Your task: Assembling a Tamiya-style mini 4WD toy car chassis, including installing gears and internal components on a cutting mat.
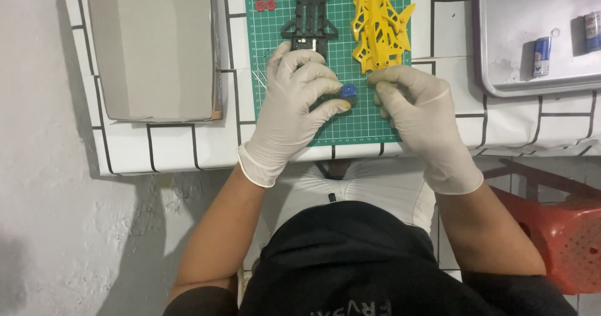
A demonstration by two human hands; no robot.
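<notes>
Cardboard box [153,46]; tray [501,87]; 2 batteries [542,56].

A single view is provided, taken from a head-worn camera directed steeply downward. The far edge of the white tiled table [188,147] lies at the top of the frame and the wearer's lap at the bottom. The green gridded cutting mat [341,53] is seen at close range.

A small dark part with a round blue piece [347,92] is being held above the green mat.
</notes>
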